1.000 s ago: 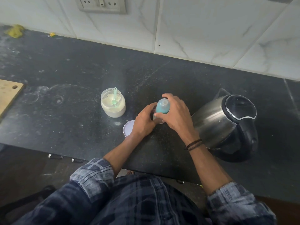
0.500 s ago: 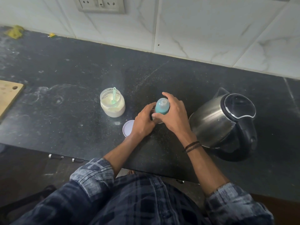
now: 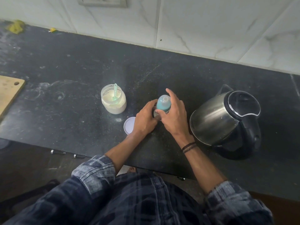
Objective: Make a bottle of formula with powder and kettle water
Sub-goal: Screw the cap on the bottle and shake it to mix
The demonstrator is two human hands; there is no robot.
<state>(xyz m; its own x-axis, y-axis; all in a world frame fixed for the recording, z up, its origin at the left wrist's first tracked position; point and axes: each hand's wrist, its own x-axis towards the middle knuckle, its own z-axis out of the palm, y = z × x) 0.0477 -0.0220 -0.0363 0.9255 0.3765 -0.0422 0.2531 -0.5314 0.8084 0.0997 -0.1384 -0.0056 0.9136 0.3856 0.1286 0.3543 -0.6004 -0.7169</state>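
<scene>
Both hands work the bottle (image 3: 162,108). Our left hand (image 3: 145,120) clamps its fingers on the base for steadiness; our right hand (image 3: 176,119) curls fingers round the cap (image 3: 164,100), likely to twist it.

The bottle (image 3: 163,104) has its lower body hidden behind the left hand (image 3: 145,120) and right hand (image 3: 174,117) wrapped round it, so its contents cannot be told, and the lid (image 3: 128,126) just left of the bottle lies partly under the left wrist. Far left of the bottle the board (image 3: 8,93) is cut off by the picture's edge, the socket (image 3: 102,1) behind the bottle is cut by the top edge, and the yellow scrap (image 3: 15,26) far back-left of it is too blurred to name.
</scene>
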